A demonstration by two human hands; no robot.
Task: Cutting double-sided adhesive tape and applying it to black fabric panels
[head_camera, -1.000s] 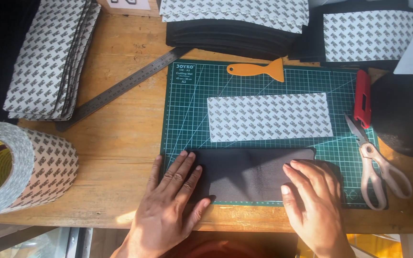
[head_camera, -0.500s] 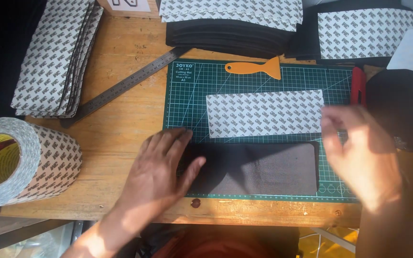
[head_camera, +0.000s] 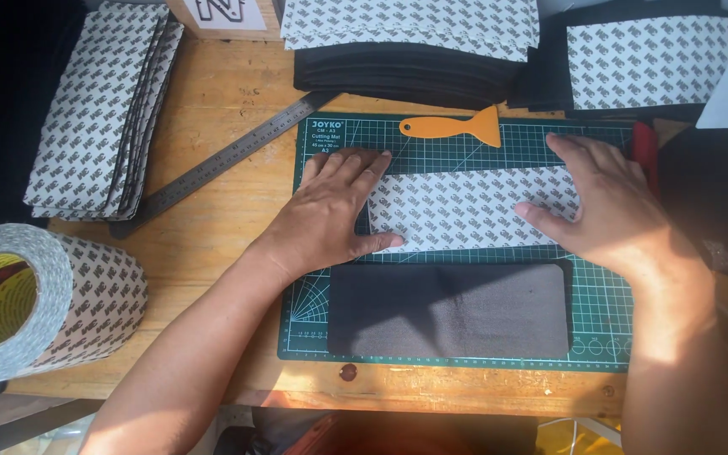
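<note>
Green gridded cutting mat point(head_camera: 600, 295) showing white lines; white sheet point(head_camera: 473, 209) carrying grey repeating print; dark grey pad point(head_camera: 452, 309) lying plain; orange scraper point(head_camera: 457, 128); silver ruler point(head_camera: 225, 160).

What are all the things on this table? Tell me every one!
Cutting mat: one, green, table middle.
Patterned sheet: one, white-grey, on mat under both hands.
Dark piece: one, black, mat's near edge.
Scraper: one, orange, mat's far edge.
Steel ruler: one, grey, left of mat.
Tape roll: one, patterned, far left.
Sheet stacks: several, patterned and black, left and back.
Left hand: flat on sheet's left end.
Right hand: flat on sheet's right end.
</note>
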